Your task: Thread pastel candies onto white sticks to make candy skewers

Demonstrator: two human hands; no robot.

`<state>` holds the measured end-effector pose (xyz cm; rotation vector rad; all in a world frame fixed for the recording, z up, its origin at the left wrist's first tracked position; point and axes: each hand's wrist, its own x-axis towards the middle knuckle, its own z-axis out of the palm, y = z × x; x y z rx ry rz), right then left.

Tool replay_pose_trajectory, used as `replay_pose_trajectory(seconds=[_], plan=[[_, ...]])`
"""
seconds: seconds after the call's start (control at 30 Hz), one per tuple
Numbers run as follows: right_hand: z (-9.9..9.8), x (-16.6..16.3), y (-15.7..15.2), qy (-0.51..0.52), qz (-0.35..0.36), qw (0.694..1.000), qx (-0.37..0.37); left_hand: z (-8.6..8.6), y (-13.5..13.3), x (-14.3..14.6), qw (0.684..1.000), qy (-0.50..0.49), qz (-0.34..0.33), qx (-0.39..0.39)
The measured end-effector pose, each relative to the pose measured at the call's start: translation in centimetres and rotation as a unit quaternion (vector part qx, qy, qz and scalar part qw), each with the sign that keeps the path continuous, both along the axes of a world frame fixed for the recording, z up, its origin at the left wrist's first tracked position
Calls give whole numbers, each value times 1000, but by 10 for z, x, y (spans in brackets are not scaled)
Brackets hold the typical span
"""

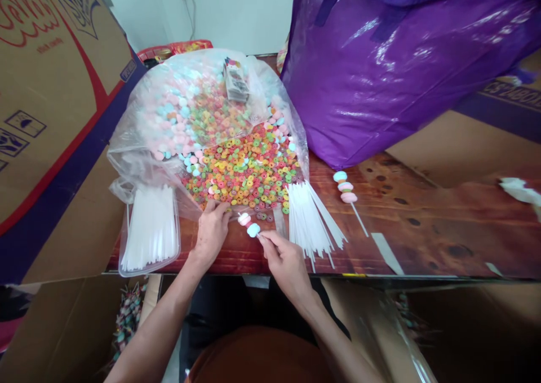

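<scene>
My right hand [285, 256] pinches the lower end of a candy skewer [253, 230], a white stick threaded with a pale marshmallow-like piece, a reddish piece and a light blue one. The skewer's tip points up and left. At the front edge of a heap of colourful ring candies [245, 172], my left hand [212, 226] has its fingers curled together; what they pinch, if anything, is hidden. Just right of my right hand lies a loose bundle of white sticks [310, 219]. A threaded skewer [346, 187] rests on the table farther right.
A clear plastic bag [139, 112] of pastel candies spreads behind the heap, with a small stack of printed cards [235, 80] on it. More white sticks [150, 225] lie in a clear pack at left. A large purple bag [380, 79] and a cardboard box [54, 101] flank the wooden table [406, 219].
</scene>
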<state>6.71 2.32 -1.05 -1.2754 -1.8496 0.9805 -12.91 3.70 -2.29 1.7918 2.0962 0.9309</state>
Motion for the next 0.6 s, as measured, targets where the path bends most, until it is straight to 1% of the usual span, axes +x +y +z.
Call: replay_pose_trajectory(seconds=[0.07, 0.13, 0.2, 0.23, 0.27, 0.3, 0.37, 0.43, 0.47, 0.53, 0.6], plan=[[0, 0, 0, -3, 8, 1000, 1, 0, 1, -2, 1000, -14, 6, -3], [-1, 0, 0, -3, 9, 1000, 2, 2, 2, -2, 999, -52, 12, -6], [-1, -1, 0, 2, 9, 1000, 4, 6, 2, -2, 990, -140, 28, -3], [0, -1, 0, 7, 11, 1000, 3, 10, 2, -2, 978, -208, 36, -6], [0, -2, 0, 14, 13, 1000, 2, 14, 1, -3, 957, -286, 41, -16], [1, -2, -1, 23, 15, 1000, 0, 18, 0, -3, 928, -369, 43, -32], [4, -3, -1, 43, 17, 999, -1, 27, -3, -4, 852, -517, 37, -72], [7, -5, -2, 58, 18, 998, 1, 33, -6, -5, 784, -612, 32, -101], [8, -6, -2, 62, 20, 998, 2, 35, -7, -5, 759, -641, 36, -109], [10, -8, -2, 62, 28, 998, 7, 35, -9, -4, 726, -676, 49, -115], [10, -9, -2, 54, 34, 998, 19, 32, -9, -2, 709, -694, 56, -112]])
